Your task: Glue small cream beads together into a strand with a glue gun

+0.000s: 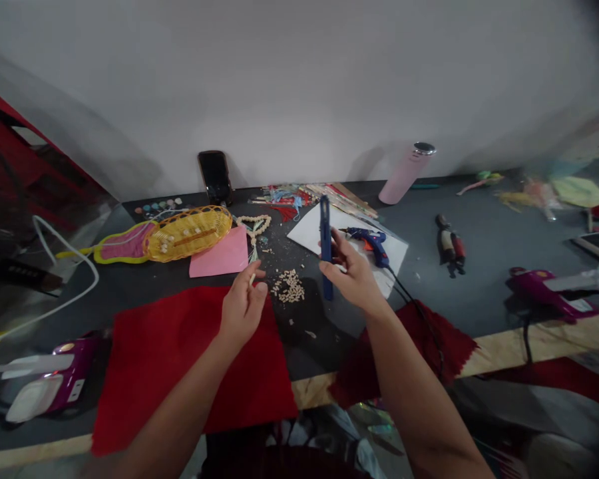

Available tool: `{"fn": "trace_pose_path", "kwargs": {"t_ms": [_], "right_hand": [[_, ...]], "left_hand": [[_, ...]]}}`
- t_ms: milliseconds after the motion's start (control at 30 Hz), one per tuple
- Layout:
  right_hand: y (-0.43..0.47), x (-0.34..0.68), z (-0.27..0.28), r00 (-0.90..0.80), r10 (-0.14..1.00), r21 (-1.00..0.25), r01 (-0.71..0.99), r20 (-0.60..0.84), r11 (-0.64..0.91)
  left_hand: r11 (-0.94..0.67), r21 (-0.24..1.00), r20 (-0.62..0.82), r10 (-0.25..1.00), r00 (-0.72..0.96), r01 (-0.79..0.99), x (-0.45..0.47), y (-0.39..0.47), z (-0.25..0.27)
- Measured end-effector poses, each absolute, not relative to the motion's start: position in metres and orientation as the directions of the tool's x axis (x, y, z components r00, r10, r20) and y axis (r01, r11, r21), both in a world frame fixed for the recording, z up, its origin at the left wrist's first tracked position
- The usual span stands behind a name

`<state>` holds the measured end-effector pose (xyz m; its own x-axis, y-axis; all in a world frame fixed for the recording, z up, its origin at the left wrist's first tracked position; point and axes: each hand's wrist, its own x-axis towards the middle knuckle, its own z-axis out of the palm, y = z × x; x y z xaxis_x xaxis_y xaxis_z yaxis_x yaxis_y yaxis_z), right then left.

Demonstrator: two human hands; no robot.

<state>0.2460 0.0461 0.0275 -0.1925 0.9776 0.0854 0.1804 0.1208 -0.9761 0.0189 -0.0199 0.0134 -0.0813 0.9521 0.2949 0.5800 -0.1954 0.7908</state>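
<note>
I have the long blue tool [326, 233] in my right hand [352, 273], my thumb and fingers clamped about its middle so that it stands nearly upright above the dark tabletop [424, 286]. My left hand [243, 306] is raised well apart from it, thumb and fingers closed on a small pale piece [252, 279], of which only a short bit shows. Between my two hands, on the tabletop, lies a loose pile of short pale bits [289, 286], with a few crumbs scattered around it. Just beyond my right hand a blue glue gun [372, 239] rests on a white sheet [307, 233], its cord running back toward me beside my forearm. Beneath my left forearm a bright red cloth [154, 332] is spread out. Beyond my left hand are a string of pale beads [255, 223] and a pink paper [219, 256], which a yellow woven basket [212, 221] partly overlaps. Farther back, a dark phone [215, 174] leans on the wall [299, 100], and a pink tumbler [404, 174] stands to the right.
</note>
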Motion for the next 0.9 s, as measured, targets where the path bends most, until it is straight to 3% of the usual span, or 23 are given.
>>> {"fn": "trace_pose_path", "kwargs": {"t_ms": [67, 133, 267, 467, 700, 800, 900], "right_hand": [[0.05, 0.248, 0.026, -0.127, 0.973, -0.796, 0.559, 0.193, 0.231], [0.054, 0.245, 0.021, -0.127, 0.97, -0.556, 0.801, 0.206, 0.223], [0.059, 0.237, 0.003, -0.129, 0.983, -0.301, 0.94, 0.127, 0.162], [0.062, 0.233, -0.013, -0.141, 0.98, -0.259, 0.95, 0.144, 0.174], [0.062, 0.234, -0.017, -0.123, 0.973, -0.281, 0.943, 0.195, 0.176], [0.062, 0.233, -0.016, -0.121, 0.971, -0.289, 0.941, 0.206, 0.178], [0.059, 0.229, -0.015, -0.133, 0.964, -0.294, 0.935, 0.228, 0.199]], "left_hand": [[-0.221, 0.797, 0.325, 0.941, -0.09, 0.562, 0.018, -0.019, 0.014], [-0.238, 0.801, 0.348, 0.932, -0.105, 0.549, 0.016, -0.019, 0.015], [-0.23, 0.809, 0.359, 0.922, -0.143, 0.541, 0.013, -0.018, 0.016], [-0.197, 0.758, 0.321, 0.942, -0.093, 0.622, 0.009, -0.014, 0.014], [-0.182, 0.335, 0.336, 0.94, 0.063, 0.925, -0.006, -0.003, -0.01], [-0.19, 0.252, 0.31, 0.945, 0.107, 0.949, -0.009, 0.001, -0.022], [-0.185, 0.255, 0.316, 0.944, 0.099, 0.949, -0.01, 0.004, -0.028]]}}
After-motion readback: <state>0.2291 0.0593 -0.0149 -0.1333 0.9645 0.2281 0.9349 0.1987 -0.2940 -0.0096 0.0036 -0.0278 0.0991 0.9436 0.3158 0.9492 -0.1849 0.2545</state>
